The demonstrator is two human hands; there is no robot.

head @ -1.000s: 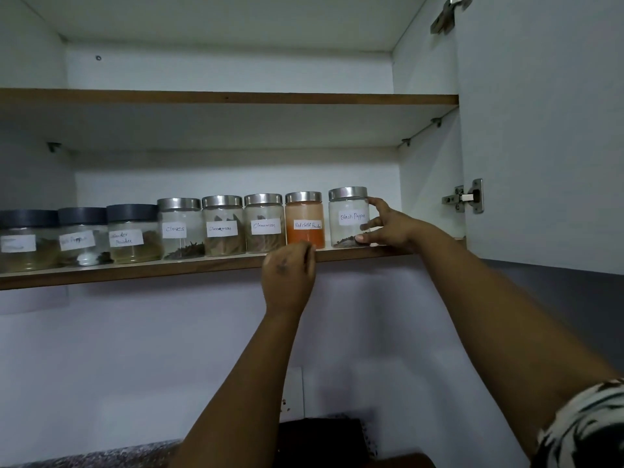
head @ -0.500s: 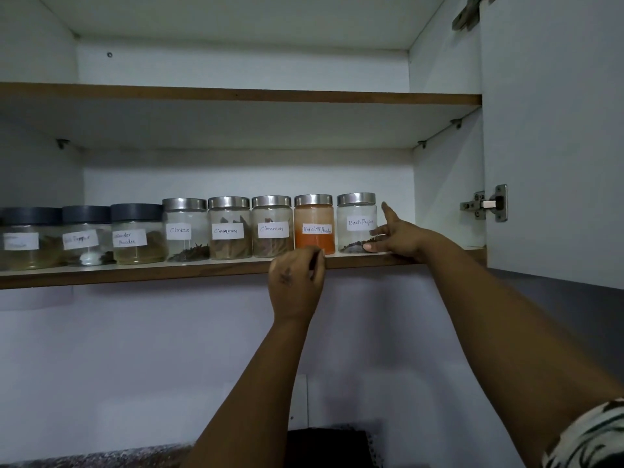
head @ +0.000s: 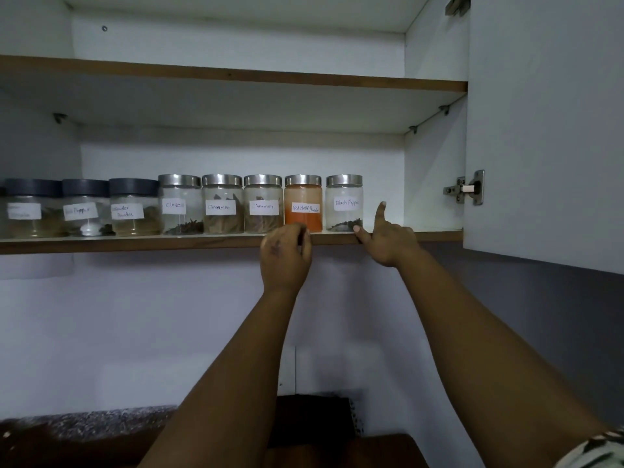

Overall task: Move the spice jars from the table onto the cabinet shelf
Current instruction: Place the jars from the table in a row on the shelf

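Eight spice jars stand in one row along the front of the lower cabinet shelf (head: 141, 244), every one upright, long axis vertical, lid up, paper label facing me. From the right: the Black Pepper jar (head: 344, 202), the Red chilli Powder jar (head: 303, 203) full of orange powder, two Cinnamon jars (head: 263, 204) (head: 222, 204), and the Cloves jar (head: 180, 205), all with steel lids. Further left stand three dark-lidded jars (head: 86, 207), their labels too blurred for me to read fully.

My right hand (head: 388, 243) is raised at the shelf edge just right of the Black Pepper jar. The index finger points straight up beside the glass, the thumb reaches toward the jar's base, the other fingers are folded in; it grips nothing. Whether the thumb tip touches the glass I cannot tell.

My left hand (head: 286, 256) hangs in front of the shelf edge below the Red chilli Powder jar, fingers loosely curled, holding nothing.

The cabinet door (head: 547, 123) stands open on the right, its hinge (head: 467, 188) showing
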